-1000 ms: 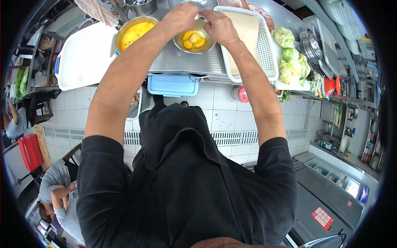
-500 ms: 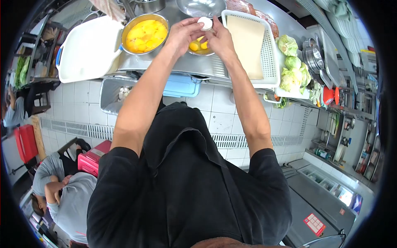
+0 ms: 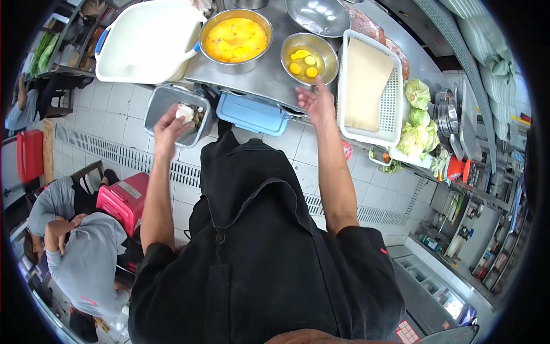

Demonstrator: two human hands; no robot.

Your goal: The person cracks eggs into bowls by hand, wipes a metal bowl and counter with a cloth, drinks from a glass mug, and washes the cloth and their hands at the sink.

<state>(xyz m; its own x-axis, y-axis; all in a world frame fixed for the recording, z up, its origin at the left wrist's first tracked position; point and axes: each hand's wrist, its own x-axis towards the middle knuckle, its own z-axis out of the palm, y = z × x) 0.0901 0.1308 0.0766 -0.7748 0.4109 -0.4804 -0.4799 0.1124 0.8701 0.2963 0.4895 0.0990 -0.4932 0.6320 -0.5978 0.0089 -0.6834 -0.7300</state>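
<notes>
My left hand [image 3: 168, 129] is over the grey bin [image 3: 201, 135], its fingers closed on a white eggshell [image 3: 185, 112]. Inside the bin lie other shells, partly hidden. My right hand [image 3: 318, 104] is held just in front of the small steel bowl [image 3: 324, 50], fingers apart and nothing in them; one fingertip comes close to the bowl's rim. Several yolks in clear egg white lie in that bowl. To its left stands a larger steel bowl [image 3: 237, 67] full of yellow egg.
A white tub [image 3: 143, 40] stands left of the bowls. On the right are a white perforated basket [image 3: 371, 135] with a tan sheet, lettuce heads [image 3: 413, 137] and raw meat [image 3: 366, 26]. A blue lid [image 3: 252, 114] sits below the counter. People in grey shirts [image 3: 94, 252] are behind at left.
My hands have parted from above the small bowl. The left has carried the eggshell down and left to the bin; the right has drawn back toward me and opened.
</notes>
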